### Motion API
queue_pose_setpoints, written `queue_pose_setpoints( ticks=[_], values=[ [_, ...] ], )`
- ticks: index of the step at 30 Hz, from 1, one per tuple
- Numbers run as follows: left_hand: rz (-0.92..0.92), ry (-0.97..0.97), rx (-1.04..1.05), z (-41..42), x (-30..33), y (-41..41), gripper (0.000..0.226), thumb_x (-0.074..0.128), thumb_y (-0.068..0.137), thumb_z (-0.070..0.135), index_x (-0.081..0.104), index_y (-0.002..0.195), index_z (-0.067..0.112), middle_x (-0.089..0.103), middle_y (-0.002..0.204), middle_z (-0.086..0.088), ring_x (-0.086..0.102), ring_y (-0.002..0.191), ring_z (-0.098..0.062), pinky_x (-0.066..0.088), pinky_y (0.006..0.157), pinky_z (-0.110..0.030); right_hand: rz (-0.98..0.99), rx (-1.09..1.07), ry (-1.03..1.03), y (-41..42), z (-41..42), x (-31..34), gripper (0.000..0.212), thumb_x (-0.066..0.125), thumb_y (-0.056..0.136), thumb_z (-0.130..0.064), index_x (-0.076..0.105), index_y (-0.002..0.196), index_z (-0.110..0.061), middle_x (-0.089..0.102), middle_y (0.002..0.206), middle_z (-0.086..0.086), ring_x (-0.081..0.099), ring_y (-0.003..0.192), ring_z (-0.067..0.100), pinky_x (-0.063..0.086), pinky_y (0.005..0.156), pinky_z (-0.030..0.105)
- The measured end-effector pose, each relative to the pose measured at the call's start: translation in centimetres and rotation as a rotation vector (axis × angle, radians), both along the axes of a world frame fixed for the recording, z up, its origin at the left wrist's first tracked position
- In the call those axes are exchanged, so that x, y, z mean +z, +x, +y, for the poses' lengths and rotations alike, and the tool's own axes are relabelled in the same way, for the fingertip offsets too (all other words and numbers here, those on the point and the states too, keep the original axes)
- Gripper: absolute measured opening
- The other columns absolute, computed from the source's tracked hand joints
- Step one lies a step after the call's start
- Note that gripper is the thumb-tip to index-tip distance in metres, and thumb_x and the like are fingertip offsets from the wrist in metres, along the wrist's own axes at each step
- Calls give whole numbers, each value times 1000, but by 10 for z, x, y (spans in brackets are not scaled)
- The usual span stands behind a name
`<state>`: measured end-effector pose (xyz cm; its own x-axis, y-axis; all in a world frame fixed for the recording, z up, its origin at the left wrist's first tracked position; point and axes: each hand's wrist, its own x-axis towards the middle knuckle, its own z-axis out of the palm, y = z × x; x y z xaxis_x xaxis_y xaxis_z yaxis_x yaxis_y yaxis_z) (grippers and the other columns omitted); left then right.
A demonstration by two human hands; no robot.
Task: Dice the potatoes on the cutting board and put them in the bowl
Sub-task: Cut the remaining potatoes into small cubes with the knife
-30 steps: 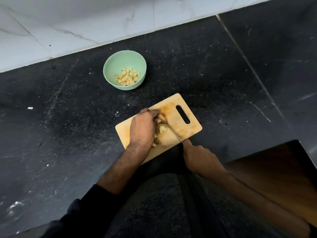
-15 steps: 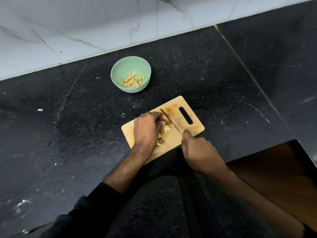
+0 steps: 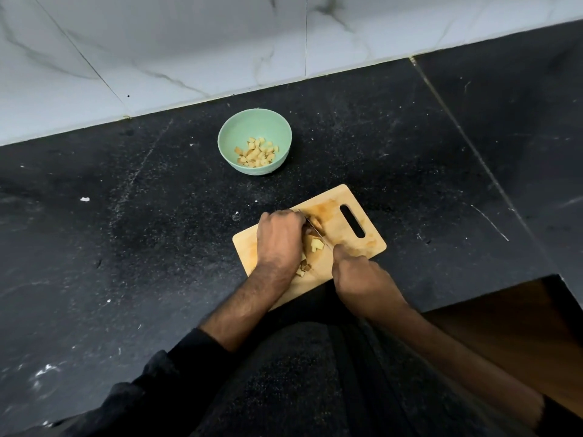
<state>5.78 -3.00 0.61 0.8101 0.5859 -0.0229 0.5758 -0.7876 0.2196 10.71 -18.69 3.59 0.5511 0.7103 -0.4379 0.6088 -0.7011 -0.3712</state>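
A wooden cutting board (image 3: 369,244) with a handle slot lies on the black counter. My left hand (image 3: 279,238) curls over a potato piece on the board, most of it hidden under the fingers. My right hand (image 3: 362,279) grips a knife (image 3: 315,230) whose blade lies against the fingers of my left hand. Cut potato cubes (image 3: 316,244) sit beside the blade, and a few more (image 3: 303,269) lie near the board's front edge. Farther back stands a green bowl (image 3: 230,134) that holds several diced potato pieces (image 3: 257,152).
The black stone counter (image 3: 126,247) spreads wide on the left and right. A white marble wall (image 3: 157,52) runs along the back. The counter's edge steps in at the lower right, above a brown floor (image 3: 520,326). My dark clothing fills the bottom.
The camera has tilted, so everything sits lower in view. The knife blade has shifted closer to my left hand's fingers. More cut cubes show beside it.
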Motion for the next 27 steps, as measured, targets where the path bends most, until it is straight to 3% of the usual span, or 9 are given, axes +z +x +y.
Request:
queue_pose_setpoints(
  ticks=[3,11,17,24,27],
  values=[
    [27,8,-16,0,2,3,15,55,98,19,67,91,22,69,89,-1,63,88,-23,38,85,-35,14,-4,-9,2,1,2,7,29,104,-23,33,99,-21,45,78,0,47,75,27,38,68,40],
    [107,62,-63,0,3,4,24,46,95,7,65,100,20,68,100,-2,63,96,-23,39,91,-36,2,9,-80,3,3,-2,6,29,102,-19,32,104,-23,55,87,5,58,82,29,44,67,43],
    [45,-14,-14,1,-3,4,14,56,99,23,68,93,22,70,97,0,63,96,-22,39,89,-36,62,-4,-70,8,11,-8,13,29,101,-19,39,110,-19,61,96,10,61,91,34,46,72,44],
    [18,7,10,-2,-6,1,15,53,100,27,66,94,22,69,98,-1,60,98,-22,36,87,-36,52,30,-152,5,-15,-7,26,32,102,-19,35,127,-15,65,101,13,66,91,34,50,68,47],
    [20,24,11,-3,-3,1,15,54,100,26,67,95,20,69,98,-2,61,98,-23,35,84,-36,71,16,-194,2,-25,-5,19,33,102,-20,37,119,-14,65,103,16,65,94,38,47,68,45]
  ],
)
